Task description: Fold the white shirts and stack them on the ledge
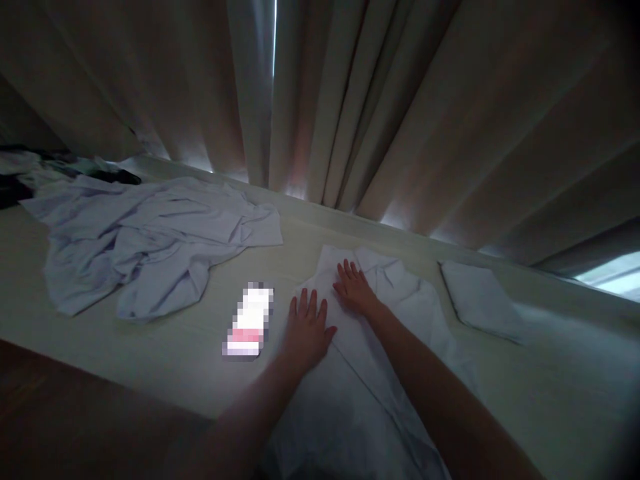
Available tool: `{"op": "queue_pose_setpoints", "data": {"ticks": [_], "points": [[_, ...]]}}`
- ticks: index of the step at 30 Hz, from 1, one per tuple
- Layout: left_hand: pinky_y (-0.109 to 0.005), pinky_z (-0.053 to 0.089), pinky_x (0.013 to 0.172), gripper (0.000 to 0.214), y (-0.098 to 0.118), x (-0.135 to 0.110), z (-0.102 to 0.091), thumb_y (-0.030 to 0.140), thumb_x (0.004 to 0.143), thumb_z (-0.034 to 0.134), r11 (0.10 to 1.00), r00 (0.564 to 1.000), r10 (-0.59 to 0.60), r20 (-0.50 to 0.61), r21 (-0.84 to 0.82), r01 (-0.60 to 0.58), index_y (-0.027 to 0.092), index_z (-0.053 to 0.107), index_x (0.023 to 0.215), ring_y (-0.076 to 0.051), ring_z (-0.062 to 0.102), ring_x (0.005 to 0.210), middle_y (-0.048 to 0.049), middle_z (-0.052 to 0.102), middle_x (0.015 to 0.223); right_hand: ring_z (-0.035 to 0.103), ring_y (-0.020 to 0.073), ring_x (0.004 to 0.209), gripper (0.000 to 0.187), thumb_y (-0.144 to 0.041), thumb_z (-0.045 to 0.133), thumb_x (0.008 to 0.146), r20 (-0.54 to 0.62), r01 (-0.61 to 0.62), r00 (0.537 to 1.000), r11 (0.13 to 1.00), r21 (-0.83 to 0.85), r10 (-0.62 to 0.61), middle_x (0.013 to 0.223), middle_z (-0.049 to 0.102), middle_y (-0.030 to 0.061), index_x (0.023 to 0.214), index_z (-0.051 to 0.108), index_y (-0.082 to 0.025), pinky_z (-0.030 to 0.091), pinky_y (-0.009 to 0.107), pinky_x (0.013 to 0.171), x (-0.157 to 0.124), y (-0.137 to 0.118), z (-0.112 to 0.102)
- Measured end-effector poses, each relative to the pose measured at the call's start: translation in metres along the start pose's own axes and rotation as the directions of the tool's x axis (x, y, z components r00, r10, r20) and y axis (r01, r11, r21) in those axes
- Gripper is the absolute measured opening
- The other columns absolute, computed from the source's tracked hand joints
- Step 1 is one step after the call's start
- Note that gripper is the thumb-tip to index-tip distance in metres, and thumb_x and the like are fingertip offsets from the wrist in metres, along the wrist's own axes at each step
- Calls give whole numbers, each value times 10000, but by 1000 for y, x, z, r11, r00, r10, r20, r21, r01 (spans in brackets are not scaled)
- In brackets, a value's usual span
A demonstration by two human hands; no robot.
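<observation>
A white shirt (370, 373) lies spread out in front of me, its collar end toward the curtain and its lower part running down to the bottom of the view. My left hand (307, 330) rests flat on the shirt's left side, fingers spread. Farther up, near the collar, my right hand (354, 288) also presses flat on the cloth with its fingers apart. Neither hand grips anything. Just left of my left hand lies a phone (250, 320) with a bright, pixelated screen.
A crumpled white garment (165, 240) covers the left part of the pale surface (165, 367). More dark and light clothes (45, 173) are heaped at the far left. On the right lies a folded white cloth (483, 297). Long curtains (320, 100) hang along the back edge.
</observation>
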State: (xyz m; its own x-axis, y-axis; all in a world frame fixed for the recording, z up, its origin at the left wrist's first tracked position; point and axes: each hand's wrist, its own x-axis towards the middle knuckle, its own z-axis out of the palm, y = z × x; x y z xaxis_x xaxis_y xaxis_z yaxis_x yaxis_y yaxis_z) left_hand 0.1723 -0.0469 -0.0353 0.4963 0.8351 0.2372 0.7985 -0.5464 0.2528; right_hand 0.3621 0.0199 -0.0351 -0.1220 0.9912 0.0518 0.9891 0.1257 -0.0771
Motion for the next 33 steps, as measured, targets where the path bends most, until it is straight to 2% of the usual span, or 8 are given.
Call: {"op": "queue_pose_setpoints", "data": {"ticks": [3, 8, 10, 12, 15, 19, 24, 33], "points": [[-531, 55, 1050, 585, 18, -28, -9, 513, 807, 392, 996, 995, 93, 33, 10, -94, 211, 365, 1307, -302, 40, 1336, -115, 243, 1433, -9, 237, 1330, 594, -459, 248, 890, 25, 34, 999, 999, 8, -34, 1465, 60, 96, 1404, 155, -177, 143, 469, 1044, -77, 6, -11], [-547, 82, 1038, 578, 34, -74, -14, 512, 804, 394, 988, 982, 144, 120, 33, -149, 238, 364, 1313, -314, 103, 1328, -117, 252, 1430, 2, 253, 1326, 605, -444, 279, 881, 52, -86, 995, 996, -1, 85, 1459, 80, 112, 1407, 146, -176, 162, 484, 1037, -207, 21, -13], [-557, 96, 1028, 567, 38, -87, -13, 491, 810, 393, 987, 977, 144, 158, 52, -154, 249, 353, 1322, -321, 114, 1325, -116, 251, 1430, 16, 264, 1325, 612, -444, 300, 874, 45, -139, 989, 990, -9, 140, 1456, 84, 117, 1406, 157, -177, 164, 495, 1034, -246, 23, -10], [-566, 109, 1018, 561, 41, -96, -9, 477, 814, 390, 985, 971, 137, 196, 78, -154, 255, 346, 1328, -330, 127, 1320, -116, 252, 1430, 32, 273, 1324, 612, -455, 317, 867, 36, -191, 981, 981, -18, 192, 1453, 97, 115, 1401, 185, -185, 155, 507, 1033, -272, 21, -6], [-565, 90, 1018, 565, 45, -103, -3, 480, 826, 359, 977, 971, 139, 193, 135, -167, 254, 322, 1343, -333, 112, 1322, -111, 221, 1441, 39, 284, 1323, 614, -491, 313, 861, 25, -252, 967, 967, -26, 252, 1455, 98, 102, 1393, 220, -200, 121, 516, 1037, -292, 15, -1], [-558, 46, 1020, 583, 49, -104, 0, 506, 835, 310, 966, 973, 138, 187, 191, -174, 241, 303, 1354, -340, 88, 1323, -109, 196, 1449, 33, 293, 1324, 630, -525, 261, 864, 42, -289, 956, 957, -19, 290, 1459, 68, 102, 1394, 213, -188, 92, 520, 1035, -295, 9, -4], [-556, 59, 1014, 621, 52, -105, -5, 529, 829, 306, 963, 970, 124, 211, 211, -169, 226, 266, 1369, -354, 107, 1317, -131, 186, 1449, 25, 300, 1324, 650, -530, 250, 863, 46, -284, 958, 959, 1, 284, 1457, 76, 118, 1394, 213, -158, 77, 514, 1035, -300, 4, -14], [-560, 49, 1012, 594, 49, -121, 2, 530, 840, 278, 971, 974, 125, 188, 177, -159, 252, 270, 1365, -334, 74, 1326, -106, 170, 1457, 46, 295, 1325, 616, -529, 263, 861, -12, -293, 956, 956, 10, 293, 1460, 106, 89, 1387, 240, -211, 49, 517, 1034, -319, -7, 7]]}}
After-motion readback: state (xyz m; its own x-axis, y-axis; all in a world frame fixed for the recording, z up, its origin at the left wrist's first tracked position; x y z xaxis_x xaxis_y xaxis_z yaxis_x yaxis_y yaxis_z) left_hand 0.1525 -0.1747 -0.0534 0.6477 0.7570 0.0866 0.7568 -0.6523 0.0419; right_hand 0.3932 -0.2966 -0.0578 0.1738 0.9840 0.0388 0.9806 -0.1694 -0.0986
